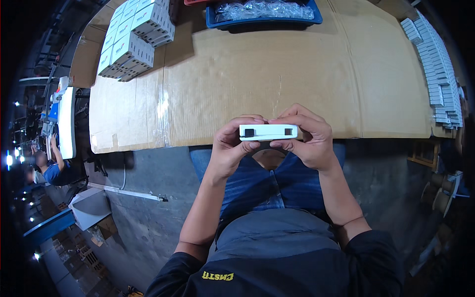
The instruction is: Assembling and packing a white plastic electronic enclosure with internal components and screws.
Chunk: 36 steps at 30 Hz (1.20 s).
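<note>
Between both hands, a small flat white box (268,131) is held level just off the table's near edge, above my lap. A dark square marks each end of its side facing up. My left hand (231,144) grips the left end, with the thumb below and the fingers along the far side. At the opposite end, my right hand (312,137) pinches the box in the same way, its index finger bent over the far edge. The fingertips behind the box are partly hidden.
Brown cardboard covers the table (237,84). Stacked white boxes (131,47) stand at the far left, and a long row of white boxes (435,74) lines the right edge. A blue tray (264,22) at the back holds clear plastic packets. Another person (55,171) sits far left.
</note>
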{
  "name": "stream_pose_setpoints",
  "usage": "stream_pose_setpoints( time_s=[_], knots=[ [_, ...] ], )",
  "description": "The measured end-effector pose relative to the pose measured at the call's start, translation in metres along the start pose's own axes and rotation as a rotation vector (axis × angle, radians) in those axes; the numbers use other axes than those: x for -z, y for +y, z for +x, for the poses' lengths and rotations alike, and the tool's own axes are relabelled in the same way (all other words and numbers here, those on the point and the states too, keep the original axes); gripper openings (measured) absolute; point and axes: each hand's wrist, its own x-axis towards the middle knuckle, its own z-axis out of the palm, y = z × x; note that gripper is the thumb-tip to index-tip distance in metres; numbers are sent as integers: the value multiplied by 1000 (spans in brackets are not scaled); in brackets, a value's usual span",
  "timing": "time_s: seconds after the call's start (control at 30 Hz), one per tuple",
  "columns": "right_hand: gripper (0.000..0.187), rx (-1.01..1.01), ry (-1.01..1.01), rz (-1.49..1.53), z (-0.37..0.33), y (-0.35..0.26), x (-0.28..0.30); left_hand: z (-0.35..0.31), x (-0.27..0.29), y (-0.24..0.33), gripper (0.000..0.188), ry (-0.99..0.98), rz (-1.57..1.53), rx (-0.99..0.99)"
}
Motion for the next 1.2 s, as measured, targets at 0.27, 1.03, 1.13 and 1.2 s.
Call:
stream_pose_setpoints(
  time_s=[0.27,1.03,1.13,1.2],
  knots=[
    [40,14,74,-28,2,1,1,6,-14,16,39,69,3,78],
    [30,-181,232,144,1,4,1,9,-29,23,37,175,471,152],
    [30,-268,212,53,0,6,4,8,-25,23,41,182,523,212],
    [29,-273,218,58,-1,8,5,8,-25,20,42,186,548,236]
  ],
)
